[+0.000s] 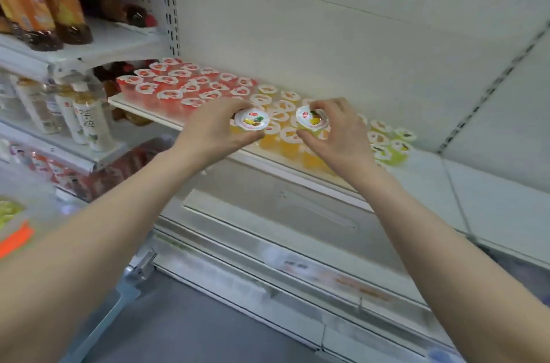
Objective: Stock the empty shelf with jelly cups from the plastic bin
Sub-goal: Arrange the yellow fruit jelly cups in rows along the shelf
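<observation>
Though blurred, red-logo jelly cups (251, 121)

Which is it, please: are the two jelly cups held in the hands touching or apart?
Apart. The head view shows a clear gap between the left cup and the right cup.

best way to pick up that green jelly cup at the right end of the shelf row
Probably from above and the right. The green jelly cup stands upright, lid up, with other cups tight on its left, while the shelf is bare to its right. Pinch the round wall just under the lid rim, thumb in front, fingers behind.
</observation>
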`<state>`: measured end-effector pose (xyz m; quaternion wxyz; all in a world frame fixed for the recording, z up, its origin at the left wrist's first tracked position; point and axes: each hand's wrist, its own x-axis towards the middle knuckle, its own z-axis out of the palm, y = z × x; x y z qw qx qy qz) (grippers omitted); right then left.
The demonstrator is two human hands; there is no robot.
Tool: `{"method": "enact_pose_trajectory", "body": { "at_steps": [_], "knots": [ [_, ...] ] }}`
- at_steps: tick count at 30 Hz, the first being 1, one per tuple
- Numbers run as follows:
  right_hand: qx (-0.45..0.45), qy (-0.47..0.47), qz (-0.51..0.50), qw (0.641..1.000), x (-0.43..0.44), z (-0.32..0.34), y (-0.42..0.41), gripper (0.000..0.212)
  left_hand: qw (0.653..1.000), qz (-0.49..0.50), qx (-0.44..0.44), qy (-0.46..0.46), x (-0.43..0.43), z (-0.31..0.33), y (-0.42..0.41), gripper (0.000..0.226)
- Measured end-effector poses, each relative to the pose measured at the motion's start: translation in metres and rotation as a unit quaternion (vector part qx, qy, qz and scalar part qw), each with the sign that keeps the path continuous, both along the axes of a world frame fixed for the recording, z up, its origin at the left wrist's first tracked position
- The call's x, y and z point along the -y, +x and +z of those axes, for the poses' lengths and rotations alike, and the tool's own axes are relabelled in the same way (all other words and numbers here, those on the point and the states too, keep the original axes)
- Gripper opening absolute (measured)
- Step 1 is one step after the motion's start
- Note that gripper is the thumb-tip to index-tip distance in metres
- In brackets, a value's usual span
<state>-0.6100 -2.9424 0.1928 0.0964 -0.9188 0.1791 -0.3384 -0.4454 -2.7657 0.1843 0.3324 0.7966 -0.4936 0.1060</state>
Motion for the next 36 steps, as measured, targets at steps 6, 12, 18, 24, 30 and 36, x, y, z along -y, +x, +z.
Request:
{"method": "enact_pose_trajectory", "body": {
  "at_steps": [6, 12, 18, 24, 30, 36],
  "knots": [
    [0.0, 0.007, -0.076, 0.997, 0.072, 0.01, -0.098, 0.046, 0.999, -0.04, -0.019, -0.013, 0.078, 0.004, -0.068, 0.058],
    [-0.034, 0.073, -0.136, 0.987, 0.128, -0.01, -0.157, 0.048, 0.998, -0.061, -0.019, -0.009, 0.121, -0.001, -0.114, 0.056],
    [-0.107, 0.152, -0.144, 0.972, 0.154, -0.046, -0.165, 0.037, 0.999, -0.047, -0.013, 0.013, 0.139, -0.009, -0.13, 0.06],
    [-0.118, 0.174, -0.131, 0.969, 0.164, -0.056, -0.157, 0.035, 0.999, -0.046, -0.003, 0.028, 0.145, -0.008, -0.139, 0.058],
    [-0.107, 0.154, -0.124, 0.974, 0.174, -0.061, -0.15, 0.032, 0.998, -0.06, 0.002, 0.024, 0.152, -0.007, -0.153, 0.053],
    [-0.125, 0.122, -0.109, 0.979, 0.18, -0.062, -0.152, 0.034, 0.996, -0.076, 0.031, 0.044, 0.168, -0.011, -0.171, 0.055]
  ]
}}
